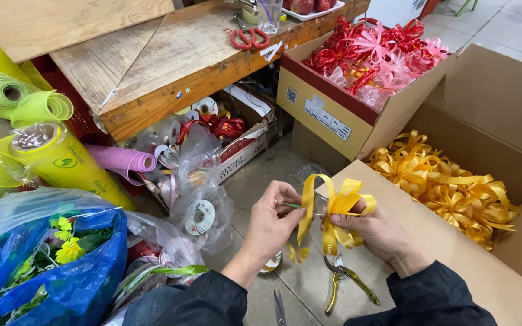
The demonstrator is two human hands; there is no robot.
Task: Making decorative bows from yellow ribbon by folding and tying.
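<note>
Both grips are closed on the yellow ribbon bow (pixel 336 208), held above the floor beside the open box of yellow bows (pixel 454 187): the right hand (pixel 376 232) pinches its gathered centre, the left hand (pixel 270 223) pinches one tail. Best to keep the centre pinched tight while pulling loops even.

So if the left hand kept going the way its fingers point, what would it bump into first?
Probably the yellow ribbon bow held by the right hand; the left hand already pinches a ribbon tail.

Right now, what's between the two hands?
Head view: only the yellow ribbon bow, pinched by left hand and right hand; floor beneath.
</note>
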